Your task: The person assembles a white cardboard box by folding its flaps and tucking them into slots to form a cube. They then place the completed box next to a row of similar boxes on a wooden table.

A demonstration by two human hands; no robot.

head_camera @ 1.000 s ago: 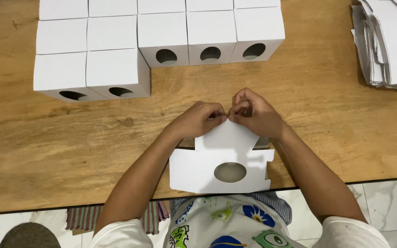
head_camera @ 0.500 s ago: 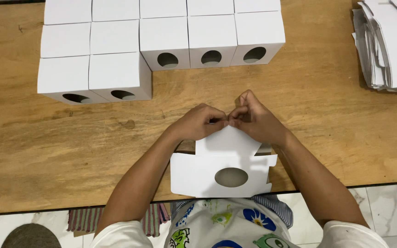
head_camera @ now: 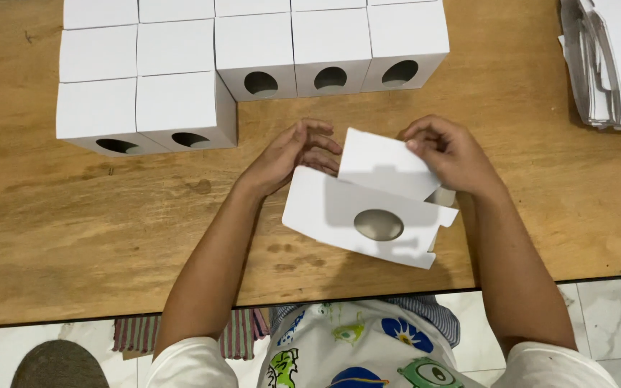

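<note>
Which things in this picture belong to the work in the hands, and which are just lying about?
In the work:
- left hand and right hand, both on the half-folded white box with a round hole
- finished white boxes in rows
- stack of flat white blanks

Lying about:
- wooden table
- striped cloth on the tiled floor

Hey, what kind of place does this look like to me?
Probably a small home workshop for folding boxes: rows of finished white boxes on a wooden table, a stack of flat cardboard at one side, and a tiled floor below.
</note>
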